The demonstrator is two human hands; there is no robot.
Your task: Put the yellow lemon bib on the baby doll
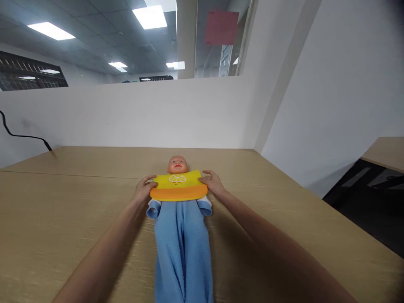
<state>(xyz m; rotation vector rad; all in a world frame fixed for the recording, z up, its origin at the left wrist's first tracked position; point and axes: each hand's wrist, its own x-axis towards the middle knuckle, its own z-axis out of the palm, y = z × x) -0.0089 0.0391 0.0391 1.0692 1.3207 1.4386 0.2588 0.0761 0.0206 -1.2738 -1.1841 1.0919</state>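
A baby doll lies face up on the wooden table, its head toward the far wall. It wears blue trousers and sleeves with blue cuffs. Across its chest lies a yellow bib with a white citrus slice print and an orange pocket along the lower edge. My left hand pinches the bib's left edge between thumb and fingers. On the opposite edge, my right hand grips the bib near its upper right corner. The bib hides the doll's neck and chest.
The wooden table meets a low white wall at the back, with glass above it. A black cable hangs down at the far left. Another table with a dark frame stands on the right.
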